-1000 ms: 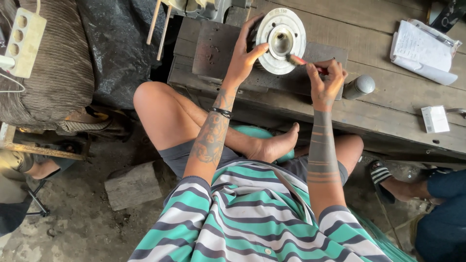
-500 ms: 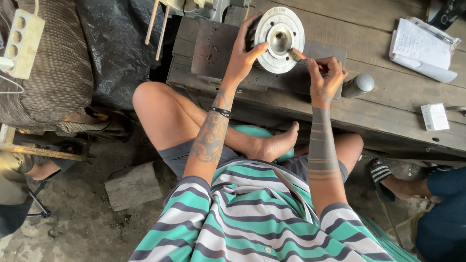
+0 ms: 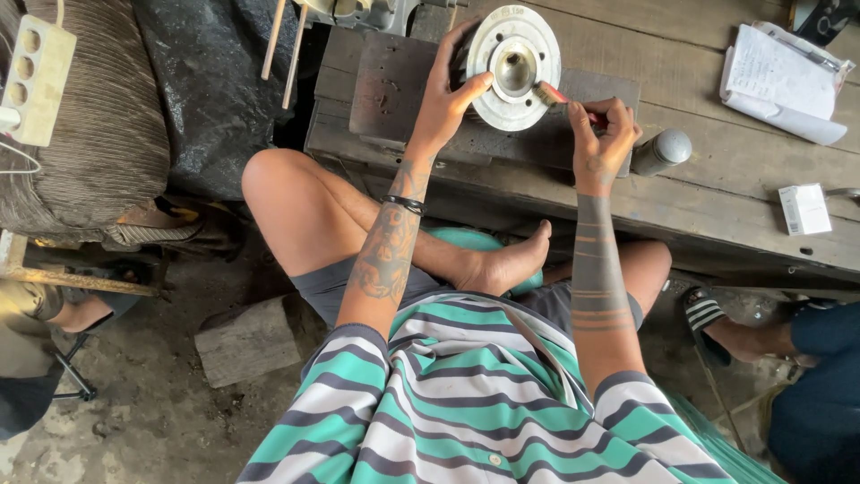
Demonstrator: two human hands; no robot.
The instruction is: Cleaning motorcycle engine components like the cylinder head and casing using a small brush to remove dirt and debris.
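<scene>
A wooden worktop (image 3: pixel 717 193) of rough planks fills the upper part of the view, and a dark steel plate (image 3: pixel 394 85) is laid on it near the front edge. A round, flanged metal disc (image 3: pixel 502 90) with a hollow centre hub is stood up on that plate, tilted on its rim, with its open face turned toward the person. It is steadied by the left hand (image 3: pixel 443 103), whose fingers are curled round the left rim while the thumb is pressed against the face. A small brush with a red handle (image 3: pixel 560 95) is pinched in the closed fingers of the right hand (image 3: pixel 602 139), and its bristles are laid against the hub's right edge. Just right of that hand, a dark grey cylindrical can (image 3: pixel 661 151) lies on the planks; farther right are a stack of papers (image 3: pixel 775 85) and a small white box (image 3: pixel 804 209), both well apart from the work.

The disc is carried only on its rim and by one hand, so a harder stroke of the brush could probably roll or tip it off the plate, perhaps toward the bare foot (image 3: pixel 506 264) folded below the edge. The can, being so near the right wrist, could be knocked and rolled away. Whether the bristles are wet cannot be told.
</scene>
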